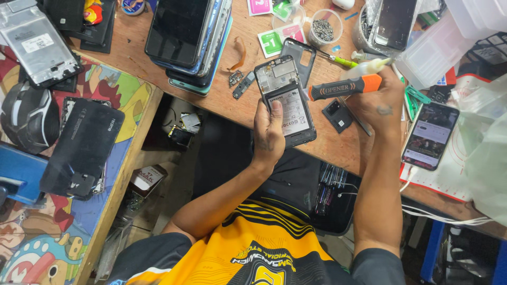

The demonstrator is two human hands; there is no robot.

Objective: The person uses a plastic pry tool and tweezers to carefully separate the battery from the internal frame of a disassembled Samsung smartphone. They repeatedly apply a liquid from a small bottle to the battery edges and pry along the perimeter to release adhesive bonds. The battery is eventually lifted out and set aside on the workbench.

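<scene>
Head view, looking straight down over a wooden workbench (222, 103): the left hand (268, 132) is wrapped around an opened phone (285, 100) with its back cover off, the battery and inner frame facing up, held just above the bench edge in front of the person's chest. The right hand (381, 95) is closed on an orange-and-black opening tool (343, 87), whose tip rests against the phone's right side near the battery; the same fist also seems to pinch a small pale squeeze bottle (369, 67). As a judgement, the risk lies at that tip: if it slips or digs in too hard it could pierce or bend the battery, or nick the thin parts beside it, and the one-handed grip on the phone could let it twist or drop toward the gap below the bench. Further up the bench, a small clear round tub (324, 27) holds what look like tiny dark screws or metal scraps; a second clear cup (288, 16) beside it shows nothing I can make out. A stack of phones (187, 39) lies to the left, a lit phone (429, 136) to the right, well apart from the work.
</scene>
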